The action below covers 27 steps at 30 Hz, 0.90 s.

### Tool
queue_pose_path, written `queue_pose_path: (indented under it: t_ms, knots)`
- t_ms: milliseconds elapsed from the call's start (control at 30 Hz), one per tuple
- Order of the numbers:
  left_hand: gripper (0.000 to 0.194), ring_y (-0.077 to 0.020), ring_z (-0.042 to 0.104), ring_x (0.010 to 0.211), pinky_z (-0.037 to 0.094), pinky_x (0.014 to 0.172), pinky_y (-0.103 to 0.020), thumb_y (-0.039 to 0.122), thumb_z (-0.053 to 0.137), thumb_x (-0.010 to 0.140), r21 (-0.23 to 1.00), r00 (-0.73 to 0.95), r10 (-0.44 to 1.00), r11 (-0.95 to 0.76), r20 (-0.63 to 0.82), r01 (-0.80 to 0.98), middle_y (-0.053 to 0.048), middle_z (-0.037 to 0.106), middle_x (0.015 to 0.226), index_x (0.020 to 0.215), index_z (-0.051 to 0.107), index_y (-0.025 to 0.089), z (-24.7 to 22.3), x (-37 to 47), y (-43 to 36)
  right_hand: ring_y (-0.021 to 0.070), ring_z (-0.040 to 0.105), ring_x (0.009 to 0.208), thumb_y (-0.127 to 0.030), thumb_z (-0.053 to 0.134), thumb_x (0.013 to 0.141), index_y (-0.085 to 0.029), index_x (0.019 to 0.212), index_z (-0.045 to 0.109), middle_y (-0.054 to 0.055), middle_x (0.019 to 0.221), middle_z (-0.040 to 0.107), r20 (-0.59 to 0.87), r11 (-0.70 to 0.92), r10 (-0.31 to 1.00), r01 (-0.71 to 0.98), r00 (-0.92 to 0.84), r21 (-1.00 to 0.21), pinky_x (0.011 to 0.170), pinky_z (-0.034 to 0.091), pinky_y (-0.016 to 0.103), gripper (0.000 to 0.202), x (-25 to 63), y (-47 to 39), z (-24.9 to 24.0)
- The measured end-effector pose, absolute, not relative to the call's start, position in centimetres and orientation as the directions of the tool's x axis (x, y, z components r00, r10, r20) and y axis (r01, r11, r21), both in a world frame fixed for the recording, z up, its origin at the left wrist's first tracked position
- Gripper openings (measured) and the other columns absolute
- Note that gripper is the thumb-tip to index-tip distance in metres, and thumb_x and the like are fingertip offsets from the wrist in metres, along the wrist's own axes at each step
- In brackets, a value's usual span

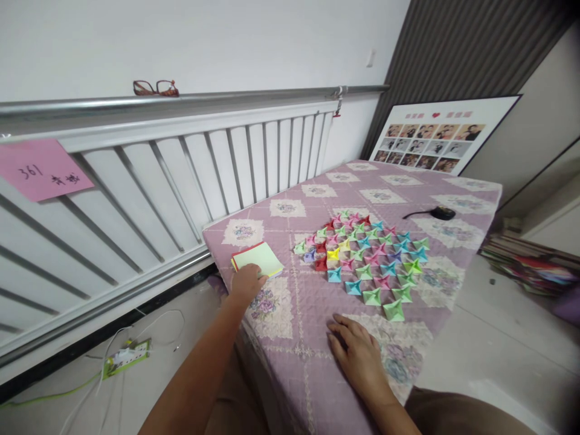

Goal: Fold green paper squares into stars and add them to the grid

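My left hand (pixel 248 284) is at the near edge of a stack of square coloured paper (pixel 263 257), with a pale green sheet on top and red and yellow edges showing below. Its fingers are bent over the paper and the thumb lies close to them; the fingertips are partly hidden. Resting on the tablecloth, my right hand (pixel 360 356) has loosely spread fingers and nothing in them. Beyond it, many small folded paper pieces (pixel 372 257) in green, pink, blue, red and yellow sit in a diamond-like layout. A green folded piece (pixel 394 310) lies closest to that hand.
A flowered purple tablecloth (pixel 312 329) covers the table. Toward the right lies a small black object with a strap (pixel 442 212). A white radiator (pixel 254 160) runs along the left side, with glasses (pixel 156 89) on the pipe above. Cables and a power strip (pixel 127 357) are on the floor.
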<state>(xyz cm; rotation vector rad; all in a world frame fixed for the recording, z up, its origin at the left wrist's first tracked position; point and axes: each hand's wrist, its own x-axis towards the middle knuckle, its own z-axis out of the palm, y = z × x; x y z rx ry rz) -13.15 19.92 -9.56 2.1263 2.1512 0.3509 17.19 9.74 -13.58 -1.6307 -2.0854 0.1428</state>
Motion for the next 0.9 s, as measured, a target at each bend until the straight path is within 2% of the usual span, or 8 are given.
queue_pose_path:
  t_ms: [333, 900]
  knots:
    - [0.020, -0.0209, 0.057, 0.099, 0.042, 0.090, -0.031, 0.034, 0.055, 0.084, 0.233, -0.002, 0.992, -0.028, 0.126, 0.972, -0.006, 0.064, 0.101, 0.094, 0.062, 0.019, -10.05, -13.17, 20.15, 0.0240, 0.055, 0.109, -0.037, 0.047, 0.084, -0.029, 0.096, 0.067, 0.003, 0.116, 0.063, 0.310, 0.276, 0.937, 0.890, -0.164, -0.362, 0.084, 0.041, 0.041, 0.025, 17.10, 9.75, -13.53]
    - [0.025, -0.0231, 0.056, 0.099, 0.042, 0.090, -0.032, 0.036, 0.061, 0.079, 0.192, 0.025, 0.991, -0.050, 0.133, 0.980, -0.008, 0.061, 0.103, 0.096, 0.061, 0.018, -10.22, -13.05, 20.23, 0.0236, 0.054, 0.109, -0.037, 0.049, 0.084, -0.029, 0.096, 0.067, 0.002, 0.117, 0.063, 0.305, 0.277, 0.938, 0.889, -0.167, -0.366, 0.084, 0.040, 0.041, 0.023, 17.19, 9.65, -13.66]
